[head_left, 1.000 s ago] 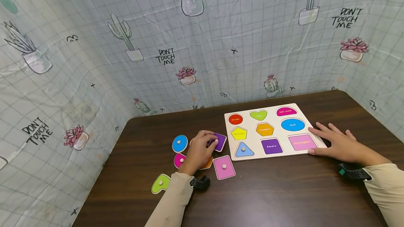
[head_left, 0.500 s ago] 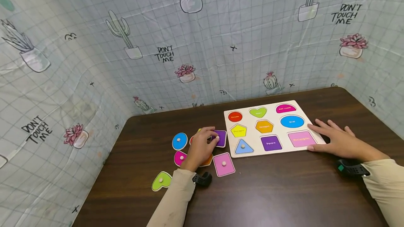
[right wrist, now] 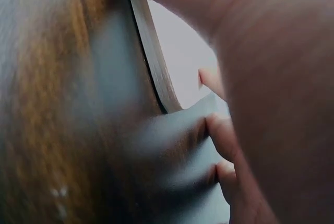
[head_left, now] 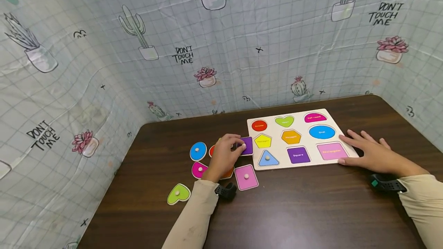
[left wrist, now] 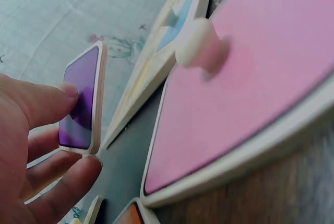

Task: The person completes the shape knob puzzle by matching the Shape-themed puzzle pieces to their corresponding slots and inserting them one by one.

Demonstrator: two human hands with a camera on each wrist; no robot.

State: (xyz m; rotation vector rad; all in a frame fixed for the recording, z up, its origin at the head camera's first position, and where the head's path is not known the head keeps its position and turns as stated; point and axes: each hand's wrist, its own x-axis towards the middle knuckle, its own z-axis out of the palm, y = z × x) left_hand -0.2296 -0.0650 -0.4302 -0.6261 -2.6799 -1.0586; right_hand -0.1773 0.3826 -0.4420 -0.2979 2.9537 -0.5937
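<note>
My left hand [head_left: 225, 156] pinches a purple square puzzle piece [head_left: 248, 146] by its knob, at the left edge of the white shape board [head_left: 277, 164]. In the left wrist view the purple piece [left wrist: 81, 98] stands tilted between thumb and fingers, raised off the table. My right hand [head_left: 372, 155] lies with spread fingers at the board's right edge, thumb on the near right corner. The board carries printed shapes, among them a purple square [head_left: 298, 155]. A blue triangle piece [head_left: 268, 158] with a knob sits in its place at the near left.
Left of the board lie loose knobbed pieces: a pink rectangle [head_left: 246, 177], a blue oval [head_left: 198, 151], a magenta half round [head_left: 199, 170] and a green heart [head_left: 178, 194]. An orange piece [head_left: 228, 173] and a red one [head_left: 212, 150] are partly hidden by my left hand. A patterned curtain [head_left: 225, 49] surrounds the table.
My left hand has moved slightly right with the purple square, lifting it from among the loose pieces to the board's left edge. The right hand stays at the board.
</note>
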